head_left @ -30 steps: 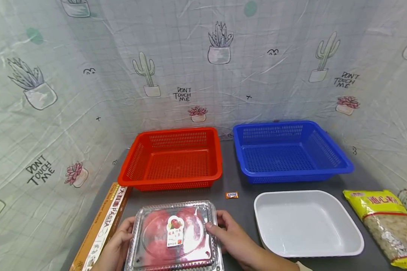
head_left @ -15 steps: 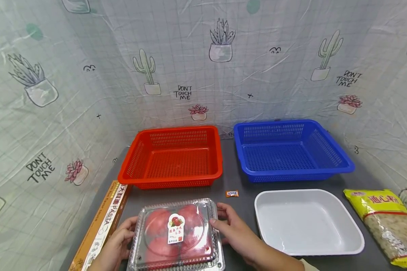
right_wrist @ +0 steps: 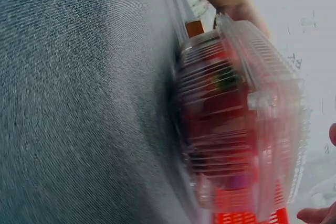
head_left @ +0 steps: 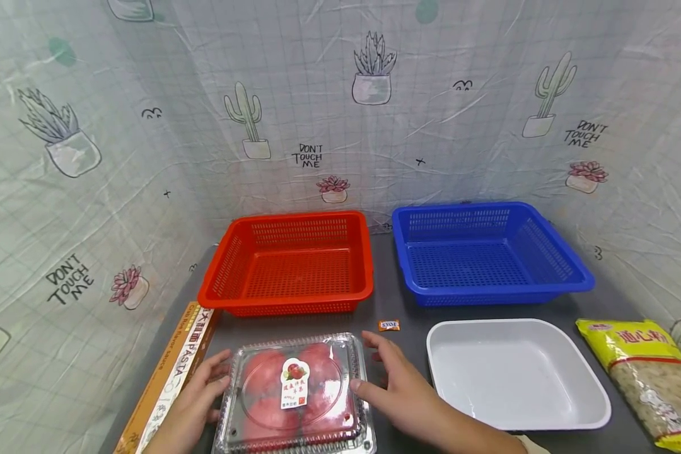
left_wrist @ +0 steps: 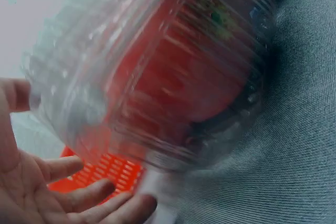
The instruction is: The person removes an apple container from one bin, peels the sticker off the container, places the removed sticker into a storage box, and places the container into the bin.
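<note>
A clear plastic clamshell box of red apples (head_left: 292, 359), with a white label on its lid, lies flat on the grey table at the front. Beside its left side, my left hand (head_left: 192, 398) has loosely spread fingers; in the left wrist view those fingers (left_wrist: 89, 195) stand apart from the ribbed wall, and the thumb is close to the lid's rim. My right hand (head_left: 403, 392) is at the right side, thumb at the lid's edge and fingers extended. The right wrist view is blurred, but fingertips (right_wrist: 315, 214) show away from the box.
Behind are a red basket (head_left: 297, 309) and a blue basket (head_left: 499, 294). A small orange-wrapped candy (head_left: 388, 325) lies between them and the box. On the right are a white tray (head_left: 513, 372) and a macaroni bag (head_left: 647, 378); a long pasta box (head_left: 167, 378) lies left.
The apple box has come down flat onto the table. Both hands have loosened from its sides, and their fingers have straightened and spread.
</note>
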The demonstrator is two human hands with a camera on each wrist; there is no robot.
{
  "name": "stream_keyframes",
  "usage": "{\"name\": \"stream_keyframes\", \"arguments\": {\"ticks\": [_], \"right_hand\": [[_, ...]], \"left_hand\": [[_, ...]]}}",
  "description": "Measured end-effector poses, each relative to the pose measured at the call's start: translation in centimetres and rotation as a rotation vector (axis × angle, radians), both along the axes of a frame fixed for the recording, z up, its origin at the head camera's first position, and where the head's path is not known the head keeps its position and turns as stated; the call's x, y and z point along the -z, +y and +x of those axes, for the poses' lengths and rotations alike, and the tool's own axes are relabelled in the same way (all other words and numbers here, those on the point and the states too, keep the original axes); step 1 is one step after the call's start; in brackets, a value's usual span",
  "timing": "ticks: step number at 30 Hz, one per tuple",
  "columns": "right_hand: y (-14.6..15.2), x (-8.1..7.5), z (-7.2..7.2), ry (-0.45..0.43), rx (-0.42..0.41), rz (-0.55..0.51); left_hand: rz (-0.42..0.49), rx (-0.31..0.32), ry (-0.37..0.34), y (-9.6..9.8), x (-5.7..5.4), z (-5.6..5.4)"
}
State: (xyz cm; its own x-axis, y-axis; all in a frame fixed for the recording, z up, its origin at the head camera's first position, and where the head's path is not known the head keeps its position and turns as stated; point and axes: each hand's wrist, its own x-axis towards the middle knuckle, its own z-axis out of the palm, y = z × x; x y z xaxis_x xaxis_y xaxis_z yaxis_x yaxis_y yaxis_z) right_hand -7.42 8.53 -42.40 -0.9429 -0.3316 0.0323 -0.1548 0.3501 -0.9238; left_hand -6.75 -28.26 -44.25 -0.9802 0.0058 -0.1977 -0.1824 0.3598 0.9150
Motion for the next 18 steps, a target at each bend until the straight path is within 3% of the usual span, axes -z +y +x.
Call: {"name": "stream_keyframes", "arguments": {"ticks": [3, 6, 10, 13, 18], "right_hand": [[0.2, -0.7, 0.4, 0.111, -0.016, 0.094], [0.5, -1.5, 0.6, 0.203, -0.031, 0.175], [0.6, -2.5, 0.4, 0.328, -0.074, 0.253], [0.5, -3.1, -0.1, 0.41, -0.124, 0.292], [-0.1, -4.1, -1.0, 0.502, -0.238, 0.339]], "left_hand": [[-0.187, 0.014, 0.112, 0.4, -0.7, 0.2], [-0.339, 0.036, 0.291, 0.9, -1.3, 0.6], [-0.452, 0.047, 0.513, 1.5, -2.1, 1.1], [-0.493, 0.057, 0.604, 1.9, -2.6, 1.3], [-0.549, 0.116, 0.684, 2.5, -3.0, 1.4]]}}
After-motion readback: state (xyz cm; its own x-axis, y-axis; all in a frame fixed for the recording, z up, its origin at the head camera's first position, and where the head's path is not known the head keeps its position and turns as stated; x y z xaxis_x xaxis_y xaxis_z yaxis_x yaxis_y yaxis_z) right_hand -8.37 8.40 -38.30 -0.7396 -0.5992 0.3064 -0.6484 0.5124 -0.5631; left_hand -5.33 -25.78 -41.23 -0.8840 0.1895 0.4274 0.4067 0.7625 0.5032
